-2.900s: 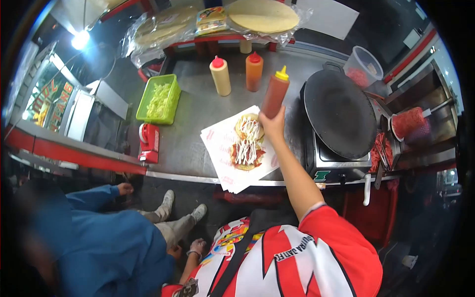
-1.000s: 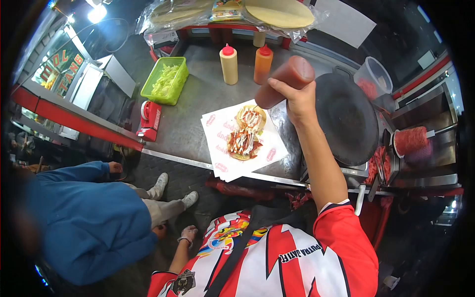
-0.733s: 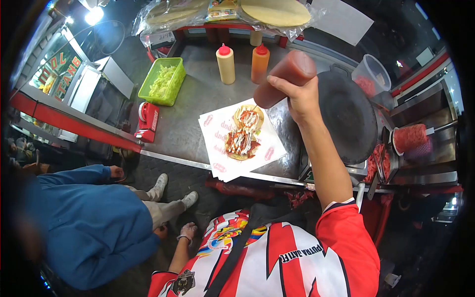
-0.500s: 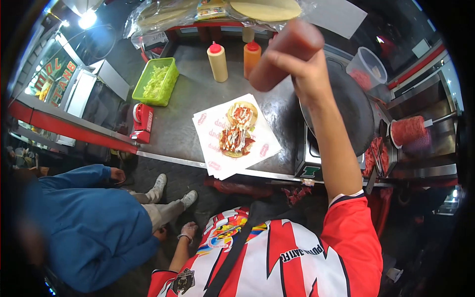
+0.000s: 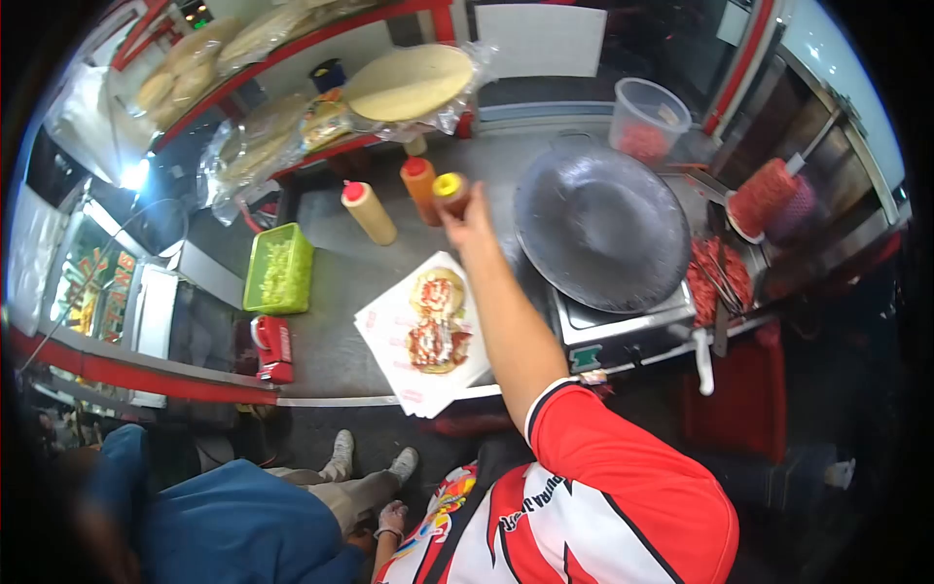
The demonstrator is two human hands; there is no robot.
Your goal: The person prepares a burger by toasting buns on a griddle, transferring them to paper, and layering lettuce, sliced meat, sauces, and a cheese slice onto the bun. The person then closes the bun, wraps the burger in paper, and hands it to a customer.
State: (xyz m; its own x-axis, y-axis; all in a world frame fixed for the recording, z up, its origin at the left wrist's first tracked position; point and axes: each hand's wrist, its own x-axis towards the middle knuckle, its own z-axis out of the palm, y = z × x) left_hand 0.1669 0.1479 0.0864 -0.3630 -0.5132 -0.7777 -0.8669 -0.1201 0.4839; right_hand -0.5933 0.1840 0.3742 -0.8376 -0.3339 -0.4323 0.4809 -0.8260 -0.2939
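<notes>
My right hand (image 5: 471, 222) is closed round a squeeze bottle (image 5: 449, 198) of dark red-brown sauce with a yellow cap. It is upright on the far part of the metal counter, close beside an orange sauce bottle (image 5: 420, 193) with a red cap. A cream-coloured sauce bottle (image 5: 369, 215) stands to the left. Nearer me, an opened bun (image 5: 438, 292) with meat, shredded greens and streaks of sauce lies on printed white paper (image 5: 389, 336). My left hand (image 5: 391, 518), in a clear glove, hangs low by my body, fingers loosely bent, with nothing visible in it.
A large dark pan (image 5: 601, 229) sits on the stove at right. Beyond are red meat with tongs (image 5: 718, 277), a white-handled knife (image 5: 703, 365) and a clear tub (image 5: 650, 117). At left stand a green lettuce box (image 5: 279, 268) and a red device (image 5: 272, 348). A person in blue (image 5: 233, 521) is nearby.
My right hand has brought the sauce bottle from raised and tilted near the camera down beside the orange bottle, cap upward. My view has turned to the right and up.
</notes>
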